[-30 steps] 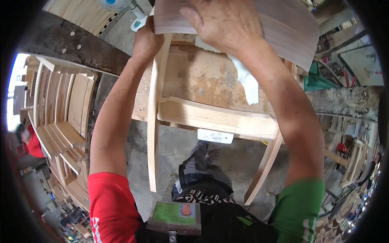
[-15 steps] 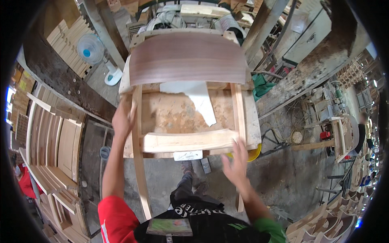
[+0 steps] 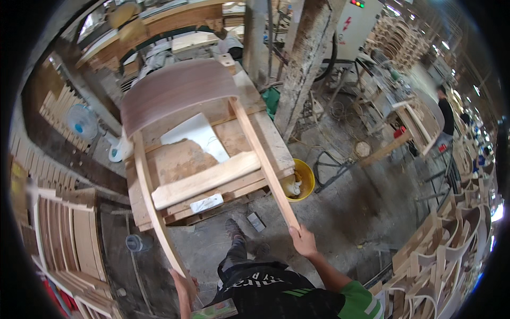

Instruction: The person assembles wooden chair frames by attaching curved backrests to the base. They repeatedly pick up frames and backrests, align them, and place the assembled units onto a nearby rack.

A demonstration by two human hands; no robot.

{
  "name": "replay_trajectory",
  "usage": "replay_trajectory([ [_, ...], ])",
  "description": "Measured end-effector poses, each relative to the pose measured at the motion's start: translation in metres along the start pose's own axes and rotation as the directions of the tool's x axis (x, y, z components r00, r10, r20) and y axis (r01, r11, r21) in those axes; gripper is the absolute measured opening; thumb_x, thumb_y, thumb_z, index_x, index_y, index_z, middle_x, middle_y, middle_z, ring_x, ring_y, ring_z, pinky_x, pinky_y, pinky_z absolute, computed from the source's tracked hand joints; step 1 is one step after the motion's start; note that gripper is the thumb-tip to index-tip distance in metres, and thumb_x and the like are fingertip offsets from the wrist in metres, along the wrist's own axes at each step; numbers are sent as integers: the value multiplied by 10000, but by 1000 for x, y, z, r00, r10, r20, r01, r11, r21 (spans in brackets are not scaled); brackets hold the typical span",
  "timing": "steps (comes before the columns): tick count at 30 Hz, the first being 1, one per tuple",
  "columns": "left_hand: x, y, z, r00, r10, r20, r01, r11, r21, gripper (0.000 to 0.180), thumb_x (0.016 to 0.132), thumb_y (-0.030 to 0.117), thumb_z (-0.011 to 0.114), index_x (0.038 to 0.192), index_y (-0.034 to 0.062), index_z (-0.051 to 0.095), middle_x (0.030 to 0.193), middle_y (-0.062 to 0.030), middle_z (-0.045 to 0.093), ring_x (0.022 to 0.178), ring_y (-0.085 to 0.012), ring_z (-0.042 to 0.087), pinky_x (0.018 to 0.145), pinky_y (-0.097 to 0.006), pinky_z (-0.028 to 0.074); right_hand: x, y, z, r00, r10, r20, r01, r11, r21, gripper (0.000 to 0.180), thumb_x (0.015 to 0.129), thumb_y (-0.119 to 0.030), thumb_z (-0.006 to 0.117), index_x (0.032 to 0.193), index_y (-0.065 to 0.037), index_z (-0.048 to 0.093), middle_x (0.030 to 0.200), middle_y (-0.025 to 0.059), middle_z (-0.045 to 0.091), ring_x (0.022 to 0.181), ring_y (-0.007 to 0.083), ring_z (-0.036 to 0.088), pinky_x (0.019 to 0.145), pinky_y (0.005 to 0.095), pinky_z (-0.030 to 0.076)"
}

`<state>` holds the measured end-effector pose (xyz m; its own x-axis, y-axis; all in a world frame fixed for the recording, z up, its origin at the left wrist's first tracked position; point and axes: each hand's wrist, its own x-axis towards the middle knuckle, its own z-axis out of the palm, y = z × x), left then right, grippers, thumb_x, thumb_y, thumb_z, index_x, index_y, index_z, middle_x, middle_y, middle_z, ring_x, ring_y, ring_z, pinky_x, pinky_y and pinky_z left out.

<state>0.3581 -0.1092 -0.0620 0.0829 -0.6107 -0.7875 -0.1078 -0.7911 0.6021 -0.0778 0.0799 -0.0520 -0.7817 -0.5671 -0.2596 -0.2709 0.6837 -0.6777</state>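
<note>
A fan (image 3: pixel 82 123) stood to the left of the counter (image 3: pixel 273 139), and a grey pail (image 3: pixel 139 243) sat on the floor nearer the person, also to its left. The left hand (image 3: pixel 184 290) had slid down the left leg (image 3: pixel 151 207) to its end, beyond the counter's near edge; its fingers, partly hidden, closed around the wood. The frame lay on the counter, the curved panel (image 3: pixel 180 87) across its far part, a white sheet (image 3: pixel 199 138) and the crossbar (image 3: pixel 210 179) nearer. Half a second earlier the right hand had been open; now its fingers gripped the end of the right leg (image 3: pixel 265 166). The right hand (image 3: pixel 304 242) was just past a yellow bucket (image 3: pixel 312 179) beside the counter's near right corner. So both legs were held, and the panel, under the hands a second before, was unheld.
</note>
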Motion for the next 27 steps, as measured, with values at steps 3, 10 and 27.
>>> replay_trajectory([
  [3,-4,26,26,995,55,-82,-44,990,133,883,977,810,312,1229,11,589,707,-114,620,541,-213,585,444,-375,423,35,-19,-5,997,9,-74,-17,995,-100,492,994,-511,606,1012,-24,674,886,285,696,914,504,679,785,556,521],
  [10,-9,86,53,963,271,13,-271,959,81,792,995,718,447,1276,-6,600,807,-115,662,586,-170,619,421,-326,395,96,-73,-21,981,-184,-62,178,980,-84,604,1011,-576,520,1057,-1,701,939,312,705,949,509,680,852,545,522],
  [27,35,176,63,960,278,22,-279,954,112,660,1004,641,507,1274,50,625,763,-85,641,547,-155,603,381,-307,361,137,-130,6,997,-74,38,57,939,338,449,1009,-404,644,1191,4,690,863,117,690,713,183,655,626,365,545],
])
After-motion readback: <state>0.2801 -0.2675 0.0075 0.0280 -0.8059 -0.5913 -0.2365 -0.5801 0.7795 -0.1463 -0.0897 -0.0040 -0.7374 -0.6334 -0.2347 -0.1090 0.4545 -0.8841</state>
